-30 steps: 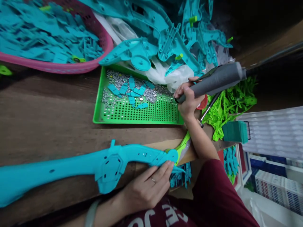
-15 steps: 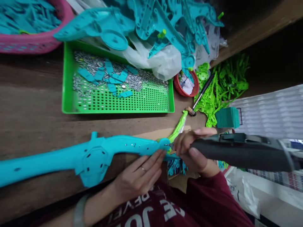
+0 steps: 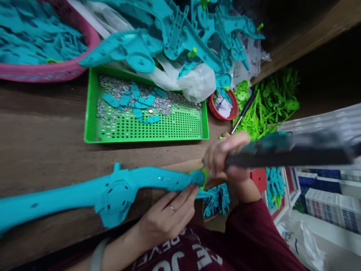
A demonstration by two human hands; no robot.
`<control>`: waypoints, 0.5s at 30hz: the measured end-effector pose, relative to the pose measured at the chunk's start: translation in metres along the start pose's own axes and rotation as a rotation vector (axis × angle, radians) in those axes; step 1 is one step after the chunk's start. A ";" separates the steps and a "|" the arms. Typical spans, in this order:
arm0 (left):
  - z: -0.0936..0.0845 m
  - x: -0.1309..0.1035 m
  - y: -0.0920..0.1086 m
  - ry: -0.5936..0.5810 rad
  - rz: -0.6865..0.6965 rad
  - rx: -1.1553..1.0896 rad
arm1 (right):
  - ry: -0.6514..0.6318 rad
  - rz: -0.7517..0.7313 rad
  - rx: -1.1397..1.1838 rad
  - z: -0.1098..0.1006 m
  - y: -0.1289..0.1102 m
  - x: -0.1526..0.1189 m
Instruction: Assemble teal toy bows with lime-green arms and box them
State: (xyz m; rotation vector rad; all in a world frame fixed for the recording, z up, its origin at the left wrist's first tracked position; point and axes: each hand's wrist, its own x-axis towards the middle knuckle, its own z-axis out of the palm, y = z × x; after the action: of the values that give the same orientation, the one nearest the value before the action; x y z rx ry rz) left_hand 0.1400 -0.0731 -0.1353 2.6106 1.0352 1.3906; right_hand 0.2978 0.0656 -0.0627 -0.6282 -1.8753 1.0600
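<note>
A long teal plastic part (image 3: 70, 192) with a curved end lies across the table in front of me. My left hand (image 3: 172, 212), with a ring on one finger, holds it near its right end, fingertips pressed along the lower edge; the thumb is hidden. A lime green piece (image 3: 205, 176) shows at that end. My right hand (image 3: 225, 158) is wrapped around the front of a dark electric screwdriver (image 3: 293, 148), blurred by motion. Its tip points left, slightly above the teal part and apart from it.
Behind the part stands a green perforated tray (image 3: 158, 140) of screws and small teal pieces. A pink basket (image 3: 56, 73), a pile of teal parts (image 3: 175, 34), a red basket (image 3: 218, 113), a hammer (image 3: 244, 113) and lime green parts (image 3: 270, 101) surround it.
My right hand has raised the screwdriver off the teal part's end, where its tip was touching. My left hand stays on the part. The view has shifted slightly.
</note>
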 end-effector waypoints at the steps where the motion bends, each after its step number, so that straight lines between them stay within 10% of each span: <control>1: 0.001 -0.001 0.000 0.006 0.008 -0.001 | 0.149 -0.038 -0.007 -0.003 0.010 0.018; 6: 0.003 -0.005 -0.001 -0.009 -0.004 -0.032 | 0.645 0.141 -0.213 -0.004 0.069 0.082; 15: -0.003 -0.004 -0.002 -0.061 -0.021 -0.076 | 0.456 0.230 -0.384 -0.009 0.104 0.076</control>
State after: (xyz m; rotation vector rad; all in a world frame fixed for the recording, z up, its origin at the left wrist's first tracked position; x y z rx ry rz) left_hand 0.1347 -0.0745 -0.1371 2.5631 0.9800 1.3106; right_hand 0.2693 0.1792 -0.1167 -1.2214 -1.6298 0.6194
